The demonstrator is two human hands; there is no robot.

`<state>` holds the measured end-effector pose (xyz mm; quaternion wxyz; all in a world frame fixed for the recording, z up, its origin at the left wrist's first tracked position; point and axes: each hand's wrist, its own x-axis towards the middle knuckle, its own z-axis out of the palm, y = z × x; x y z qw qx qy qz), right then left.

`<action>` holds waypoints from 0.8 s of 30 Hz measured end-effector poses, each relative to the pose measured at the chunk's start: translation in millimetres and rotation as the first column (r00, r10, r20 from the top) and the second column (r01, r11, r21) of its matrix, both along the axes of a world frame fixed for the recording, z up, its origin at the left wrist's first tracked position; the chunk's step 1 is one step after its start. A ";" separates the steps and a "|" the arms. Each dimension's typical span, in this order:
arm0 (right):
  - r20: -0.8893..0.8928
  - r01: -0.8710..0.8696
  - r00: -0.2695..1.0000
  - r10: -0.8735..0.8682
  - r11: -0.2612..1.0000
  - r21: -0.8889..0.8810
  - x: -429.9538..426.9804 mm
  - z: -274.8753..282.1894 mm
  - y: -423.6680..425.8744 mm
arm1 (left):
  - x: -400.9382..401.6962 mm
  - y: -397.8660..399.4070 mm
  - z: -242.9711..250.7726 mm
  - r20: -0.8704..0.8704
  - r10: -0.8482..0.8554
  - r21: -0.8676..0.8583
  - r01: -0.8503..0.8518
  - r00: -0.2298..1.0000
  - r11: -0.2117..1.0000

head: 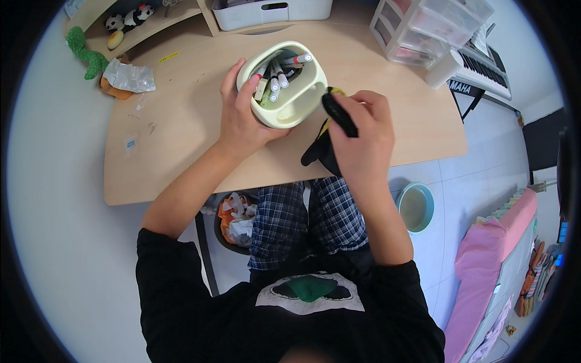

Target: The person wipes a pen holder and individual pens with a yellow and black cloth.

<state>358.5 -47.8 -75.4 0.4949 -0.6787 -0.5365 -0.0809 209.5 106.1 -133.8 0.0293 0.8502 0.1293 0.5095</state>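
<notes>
My left hand (pixel 245 106) grips a pale cream plastic desk organizer (pixel 297 111) from its left side, tilted above the wooden desk (pixel 181 122). Several white-barrelled markers (pixel 274 84), some with red bands, stand in its larger compartment; the smaller front compartment shows nothing in it. Just right of the organizer, my right hand (pixel 365 127) holds a black and yellow cloth item (pixel 324 147), bunched between the fingers. Its exact kind is unclear. A rounded black part (pixel 338 113) of it points up toward the organizer's right rim.
Clear plastic drawers (pixel 417 31) and a white cylinder (pixel 445 69) stand at the back right. A white bin (pixel 272 16) sits on the shelf behind. Crumpled clear plastic (pixel 129 75) lies at the left. Below are a filled trash bin (pixel 236 222) and a teal bucket (pixel 415 207).
</notes>
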 end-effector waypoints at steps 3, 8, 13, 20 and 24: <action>0.076 -0.012 0.997 0.013 1.000 -0.021 -8.5 -7.1 11.8 | 2.1 -1.5 -0.1 0.015 0.001 0.030 -0.001 1.000 1.000; 0.220 0.072 0.974 -0.056 0.995 -0.065 -18.3 -6.4 27.6 | 0.3 -3.8 2.2 -0.045 0.033 0.026 -0.032 0.998 0.999; 0.143 0.025 0.990 -0.012 0.995 -0.093 -28.1 -11.1 30.2 | 0.9 3.3 -3.6 0.016 -0.035 0.109 0.033 0.999 0.993; 0.013 -0.211 0.976 0.216 0.963 -0.168 -44.1 -5.1 13.7 | -5.8 7.5 -5.6 -0.032 0.032 0.154 -0.027 0.999 0.988; 0.092 -0.347 0.929 0.357 0.931 -0.112 -25.8 -6.6 9.2 | -7.5 1.4 -0.5 -0.041 0.041 0.134 -0.035 0.998 0.990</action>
